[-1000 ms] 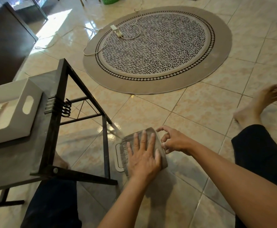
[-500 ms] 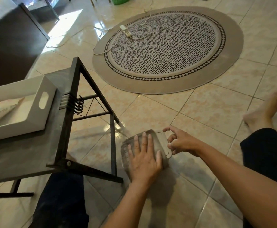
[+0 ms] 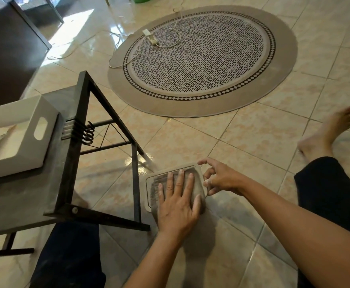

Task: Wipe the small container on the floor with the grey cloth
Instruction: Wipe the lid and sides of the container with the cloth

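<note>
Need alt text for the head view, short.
Left hand presses a grey cloth flat onto a small container on the tiled floor, while the right hand steadies its rim; a black table stands alongside.

cloth (image 3: 190, 179) slid back left, container (image 3: 148, 196) left rim uncovered vs 0.5 s ago

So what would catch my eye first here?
Probably the big round patterned rug across the tiled floor, with a white power strip lying on it. Nearer, the left hand presses a grey cloth flat on a small container, while the right hand steadies its edge.
</note>
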{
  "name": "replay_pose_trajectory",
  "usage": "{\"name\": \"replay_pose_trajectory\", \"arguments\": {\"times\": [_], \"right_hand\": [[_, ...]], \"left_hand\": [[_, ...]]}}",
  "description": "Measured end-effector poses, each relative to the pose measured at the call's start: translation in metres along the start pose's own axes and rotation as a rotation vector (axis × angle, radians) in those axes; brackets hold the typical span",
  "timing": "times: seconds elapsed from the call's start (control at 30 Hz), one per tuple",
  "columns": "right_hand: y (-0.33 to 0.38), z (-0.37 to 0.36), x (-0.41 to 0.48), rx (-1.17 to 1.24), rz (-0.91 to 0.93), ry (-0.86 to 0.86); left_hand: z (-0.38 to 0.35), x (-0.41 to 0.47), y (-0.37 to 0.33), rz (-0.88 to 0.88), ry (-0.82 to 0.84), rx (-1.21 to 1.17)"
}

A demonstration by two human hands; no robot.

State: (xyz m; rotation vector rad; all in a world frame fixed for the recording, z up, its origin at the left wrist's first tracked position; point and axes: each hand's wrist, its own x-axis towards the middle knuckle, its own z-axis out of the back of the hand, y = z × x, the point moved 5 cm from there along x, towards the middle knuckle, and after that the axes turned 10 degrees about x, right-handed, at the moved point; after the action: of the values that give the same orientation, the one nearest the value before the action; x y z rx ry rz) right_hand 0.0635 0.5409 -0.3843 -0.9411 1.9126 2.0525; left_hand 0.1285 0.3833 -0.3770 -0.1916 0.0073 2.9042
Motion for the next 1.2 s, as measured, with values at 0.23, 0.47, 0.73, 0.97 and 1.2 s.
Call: {"name": "replay_pose_trajectory", "arguments": {"times": [0.23, 0.47, 0.73, 0.97, 1.2], "right_hand": [[0.008, -0.005, -0.006, 0.000, 0.009, 0.046], [0.002, -0.003, -0.003, 0.035, 0.010, 0.018], [0.006, -0.005, 0.002, -0.036, 0.008, 0.024], [0.006, -0.005, 0.008, -0.049, 0.025, 0.014], [0.004, -0.005, 0.008, -0.062, 0.039, -0.039]], "left_hand": [[0.001, 0.020, -0.016, -0.095, 0.048, 0.018], [0.001, 0.042, -0.007, -0.077, 0.088, 0.015], [0.000, 0.039, 0.040, 0.164, 0.076, -0.036], [0.001, 0.047, 0.023, 0.004, 0.051, 0.008], [-0.001, 0.015, 0.070, 0.277, 0.027, -0.014]]}}
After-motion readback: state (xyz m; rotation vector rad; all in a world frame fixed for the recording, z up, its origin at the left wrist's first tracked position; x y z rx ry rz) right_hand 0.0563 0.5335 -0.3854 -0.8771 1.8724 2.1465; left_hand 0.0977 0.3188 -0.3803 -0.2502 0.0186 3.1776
